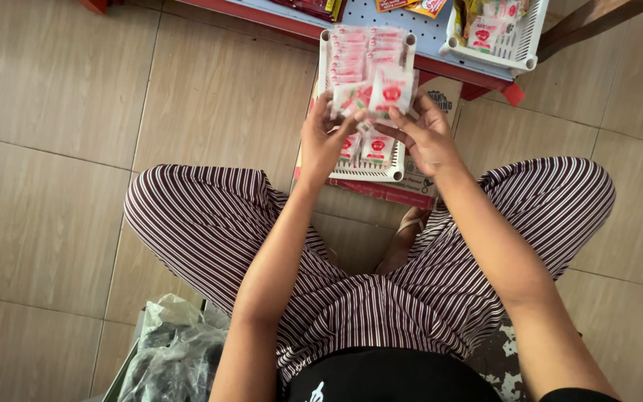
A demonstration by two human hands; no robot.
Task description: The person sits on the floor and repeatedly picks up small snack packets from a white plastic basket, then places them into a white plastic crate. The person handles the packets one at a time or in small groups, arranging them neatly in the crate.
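A floor [53,149] of large beige tiles fills the view, and a person in striped trousers [210,223] sits on it facing the low edge of a red-framed shelf [478,78] with a pale perforated top. On a flat cardboard box [429,175] between the knees stands a white plastic basket [325,56] — it is packed with rows of small white sachets with red print [359,48]. A second white basket [526,41] sits on the shelf to the right, holding more red-and-white packets; yellow and red packets [426,6] lie at the top edge.

Both hands hover over the near basket. The left hand [321,141] has its fingers pinched on a few sachets [351,97]; the right hand [426,134] grips another sachet [392,91] by its lower edge, just beside the first bunch, touching or nearly so.

At the lower left lies a crumpled clear plastic bag [176,350] — dark things inside, too blurred to tell.
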